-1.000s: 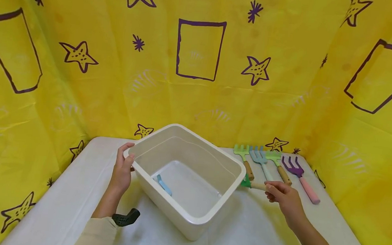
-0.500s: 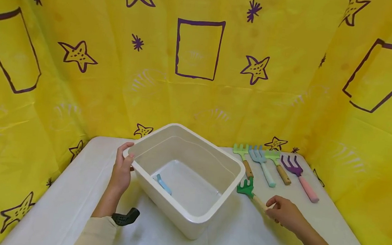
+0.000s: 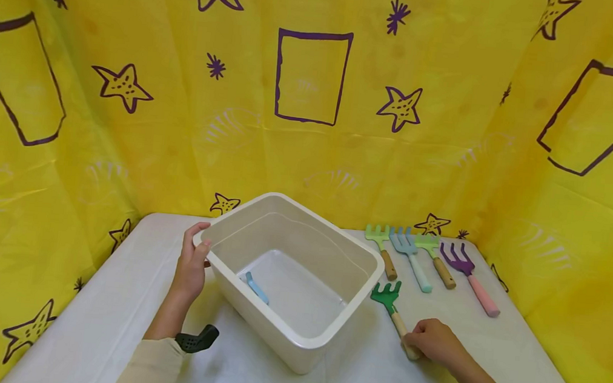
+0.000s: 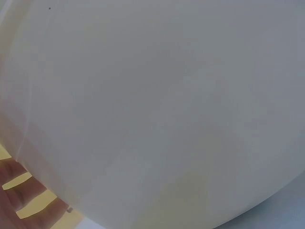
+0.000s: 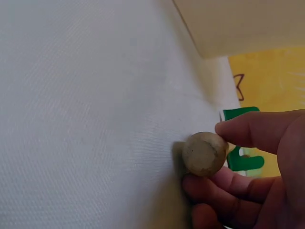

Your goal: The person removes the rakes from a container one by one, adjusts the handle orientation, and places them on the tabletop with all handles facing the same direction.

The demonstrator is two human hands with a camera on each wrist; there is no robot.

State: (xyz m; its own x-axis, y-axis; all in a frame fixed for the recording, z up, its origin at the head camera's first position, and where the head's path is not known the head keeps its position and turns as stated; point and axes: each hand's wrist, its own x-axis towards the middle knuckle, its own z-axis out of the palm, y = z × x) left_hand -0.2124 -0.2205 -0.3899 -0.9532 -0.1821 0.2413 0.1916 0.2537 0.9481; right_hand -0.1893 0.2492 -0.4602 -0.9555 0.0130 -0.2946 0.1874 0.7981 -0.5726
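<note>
A cream plastic bin (image 3: 294, 330) stands tilted in the middle of the white table, a light blue tool part (image 3: 257, 289) lying inside it. My left hand (image 3: 191, 263) grips the bin's left corner, thumb over the rim. In the left wrist view the bin's wall (image 4: 157, 105) fills most of the picture. Right of the bin, my right hand (image 3: 435, 343) pinches the pale wooden handle end of a green hand rake (image 3: 387, 296). The right wrist view shows the round handle end (image 5: 206, 153) between thumb and fingers, close to the tabletop.
Behind the right hand several hand forks lie side by side: a light green one (image 3: 387, 264), a blue one (image 3: 415, 268), another light green one (image 3: 442, 270) and a purple one with a pink handle (image 3: 480, 295). Yellow patterned cloth (image 3: 308, 167) encloses the table (image 3: 81, 330).
My right hand has moved down toward the front, turning the green rake so its handle points nearer me and its head shows beside the bin. The left hand and bin have stayed put.
</note>
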